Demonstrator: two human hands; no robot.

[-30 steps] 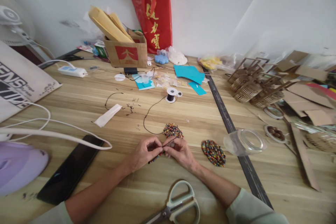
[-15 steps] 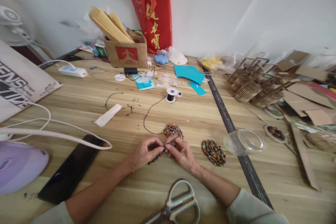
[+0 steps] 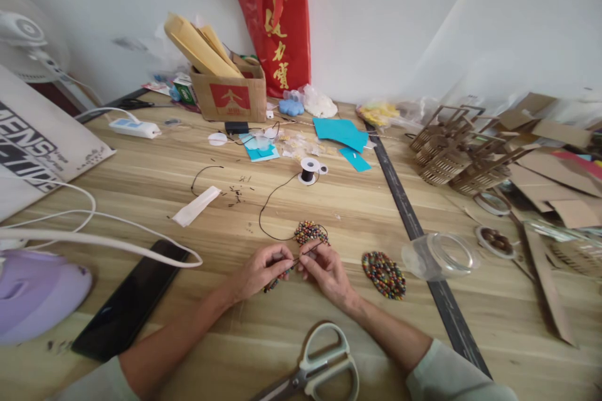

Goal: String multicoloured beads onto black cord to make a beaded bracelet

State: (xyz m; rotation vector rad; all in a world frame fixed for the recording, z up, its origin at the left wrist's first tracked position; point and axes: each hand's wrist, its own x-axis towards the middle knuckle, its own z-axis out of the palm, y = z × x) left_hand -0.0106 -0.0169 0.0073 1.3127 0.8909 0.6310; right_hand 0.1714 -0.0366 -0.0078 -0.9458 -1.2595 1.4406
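My left hand (image 3: pixel 260 271) pinches a short string of coloured beads (image 3: pixel 275 281) that hangs below its fingers. My right hand (image 3: pixel 325 270) pinches the black thread (image 3: pixel 263 213) right beside it, fingertips of both hands almost touching. The thread loops away over the wooden table (image 3: pixel 357 207) to a small spool (image 3: pixel 308 171). A pile of coloured beads (image 3: pixel 310 232) lies just beyond my right hand. A second flat pile of beads (image 3: pixel 384 274) lies to the right of that hand.
Scissors (image 3: pixel 320 366) lie near the front edge between my forearms. A black phone (image 3: pixel 128 301) and a white cable (image 3: pixel 117 241) lie at left beside a lilac object (image 3: pixel 37 291). A clear jar (image 3: pixel 439 255) lies on its side at right, with cardboard pieces (image 3: pixel 550 200) beyond.
My fingers have shifted slightly on the thread and beads. The view has moved a little; nothing else on the table has moved.
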